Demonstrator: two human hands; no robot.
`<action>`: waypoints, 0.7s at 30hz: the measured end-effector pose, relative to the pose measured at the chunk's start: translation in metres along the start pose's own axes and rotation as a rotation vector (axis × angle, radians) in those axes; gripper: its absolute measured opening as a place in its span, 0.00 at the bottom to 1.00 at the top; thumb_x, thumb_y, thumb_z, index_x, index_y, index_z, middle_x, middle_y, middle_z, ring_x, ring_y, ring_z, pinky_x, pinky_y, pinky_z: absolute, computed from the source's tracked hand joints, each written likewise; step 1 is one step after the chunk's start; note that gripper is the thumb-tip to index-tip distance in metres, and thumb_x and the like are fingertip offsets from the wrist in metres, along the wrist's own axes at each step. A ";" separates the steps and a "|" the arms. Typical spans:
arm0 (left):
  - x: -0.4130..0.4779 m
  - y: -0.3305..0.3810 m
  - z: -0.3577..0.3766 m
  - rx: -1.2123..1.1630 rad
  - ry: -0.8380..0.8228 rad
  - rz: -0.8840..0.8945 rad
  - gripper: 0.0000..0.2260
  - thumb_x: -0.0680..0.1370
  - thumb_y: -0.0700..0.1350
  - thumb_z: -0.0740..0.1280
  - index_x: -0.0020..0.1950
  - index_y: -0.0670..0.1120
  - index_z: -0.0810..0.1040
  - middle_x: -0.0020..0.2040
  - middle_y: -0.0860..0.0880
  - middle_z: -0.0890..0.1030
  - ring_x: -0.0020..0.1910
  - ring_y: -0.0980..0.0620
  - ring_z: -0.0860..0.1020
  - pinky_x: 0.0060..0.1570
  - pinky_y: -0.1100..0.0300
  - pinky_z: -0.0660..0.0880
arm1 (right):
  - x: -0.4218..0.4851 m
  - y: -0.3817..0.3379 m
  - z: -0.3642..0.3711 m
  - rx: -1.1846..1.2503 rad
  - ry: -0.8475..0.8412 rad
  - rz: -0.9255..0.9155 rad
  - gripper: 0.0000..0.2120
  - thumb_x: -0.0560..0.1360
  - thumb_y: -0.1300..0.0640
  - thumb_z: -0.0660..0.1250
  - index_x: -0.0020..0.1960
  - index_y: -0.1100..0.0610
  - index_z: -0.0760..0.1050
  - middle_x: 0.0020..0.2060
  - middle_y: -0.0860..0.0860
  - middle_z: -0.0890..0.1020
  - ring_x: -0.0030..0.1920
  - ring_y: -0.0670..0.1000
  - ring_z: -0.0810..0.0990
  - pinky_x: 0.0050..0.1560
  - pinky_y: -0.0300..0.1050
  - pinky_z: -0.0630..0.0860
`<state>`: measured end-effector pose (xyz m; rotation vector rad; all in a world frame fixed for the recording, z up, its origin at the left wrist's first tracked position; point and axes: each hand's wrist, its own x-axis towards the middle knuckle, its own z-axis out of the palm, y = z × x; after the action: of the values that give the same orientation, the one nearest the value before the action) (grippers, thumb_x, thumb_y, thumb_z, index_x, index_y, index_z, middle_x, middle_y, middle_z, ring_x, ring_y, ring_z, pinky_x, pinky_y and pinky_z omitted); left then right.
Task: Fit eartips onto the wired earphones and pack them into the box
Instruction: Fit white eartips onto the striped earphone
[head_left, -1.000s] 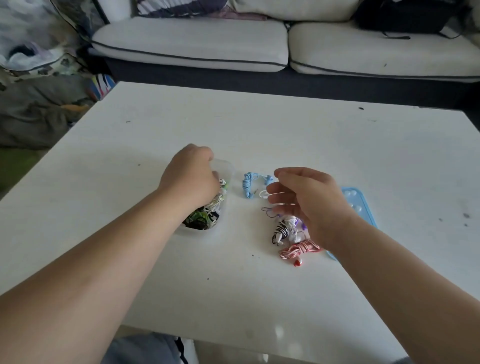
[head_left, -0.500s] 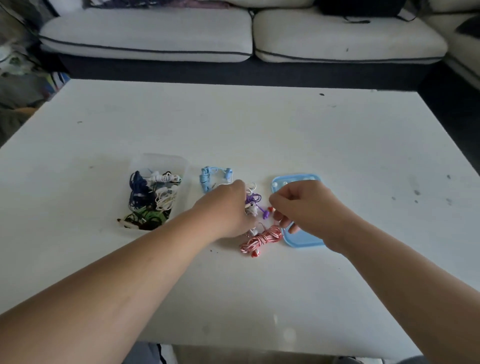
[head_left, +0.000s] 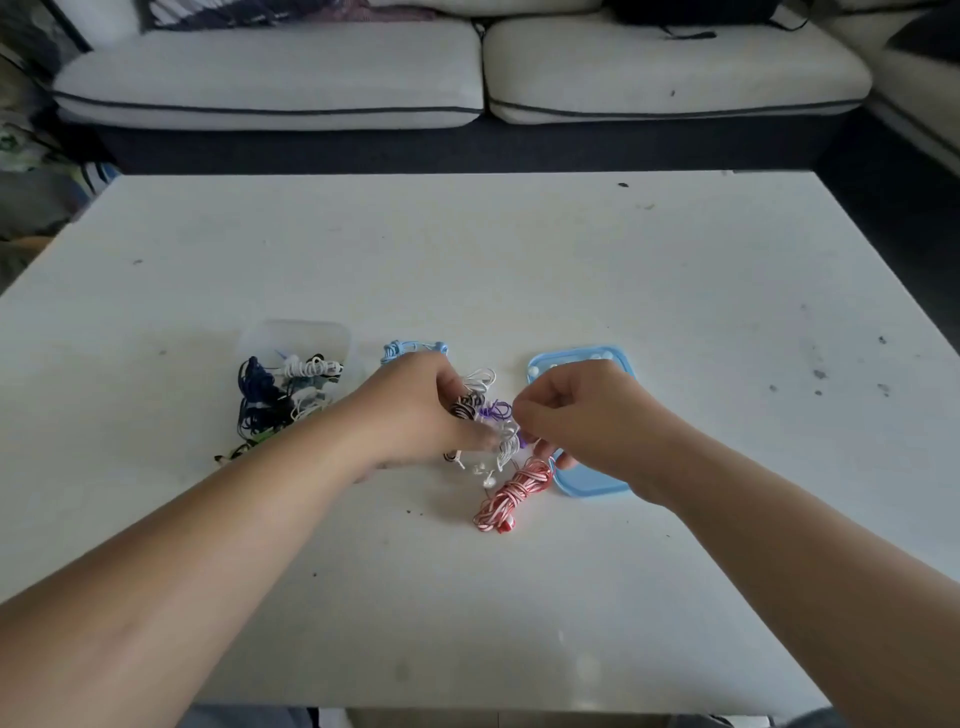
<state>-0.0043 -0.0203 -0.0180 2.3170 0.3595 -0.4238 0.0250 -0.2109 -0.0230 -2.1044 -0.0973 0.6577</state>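
Hands meet over loose cords mid-table (head_left: 519, 249). Left hand (head_left: 415, 415) has its fingers curled down, gripping the striped earphones (head_left: 464, 408). Right hand (head_left: 587, 410) pinches the purple earphones (head_left: 493, 411) between thumb and forefinger, other fingers curled. Probably teasing sets apart to free a bud for a tip. Whether a tip sits in the pinch is too small to tell.

Clear box (head_left: 296, 332) is at 9 o'clock of the hands, several wound sets inside. Blue lid (head_left: 592, 486) is at 3 o'clock, partly under the right hand, and works as a tray for the white eartips (head_left: 607, 356), close for reach. Blue bundle (head_left: 410, 347) is at 12, red-white bundle (head_left: 514, 493) at 5, white cords (head_left: 480, 378) tangled between; that tangle is the main snag. Sofa (head_left: 270, 78) stands beyond.
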 end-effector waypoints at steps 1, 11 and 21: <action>-0.002 0.002 -0.003 -0.028 0.013 0.005 0.19 0.67 0.55 0.82 0.51 0.51 0.79 0.42 0.52 0.82 0.38 0.54 0.78 0.41 0.57 0.75 | 0.000 -0.001 0.002 0.008 0.005 -0.002 0.05 0.75 0.56 0.69 0.44 0.53 0.83 0.39 0.53 0.87 0.44 0.54 0.87 0.49 0.51 0.84; -0.018 0.015 -0.032 -0.717 -0.096 0.048 0.11 0.77 0.33 0.62 0.46 0.42 0.83 0.38 0.44 0.82 0.35 0.44 0.78 0.33 0.59 0.75 | -0.004 -0.017 0.003 0.567 -0.118 -0.047 0.19 0.78 0.75 0.63 0.63 0.59 0.79 0.58 0.57 0.85 0.52 0.57 0.87 0.51 0.50 0.84; -0.032 0.028 -0.036 -0.858 -0.213 0.146 0.08 0.80 0.37 0.63 0.41 0.44 0.75 0.35 0.44 0.74 0.34 0.45 0.76 0.37 0.53 0.76 | -0.009 -0.016 -0.003 0.736 -0.282 -0.100 0.20 0.80 0.73 0.61 0.70 0.62 0.74 0.58 0.64 0.83 0.57 0.65 0.85 0.59 0.56 0.81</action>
<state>-0.0153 -0.0180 0.0369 1.4362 0.2041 -0.3459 0.0215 -0.2062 -0.0053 -1.2891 -0.0970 0.7806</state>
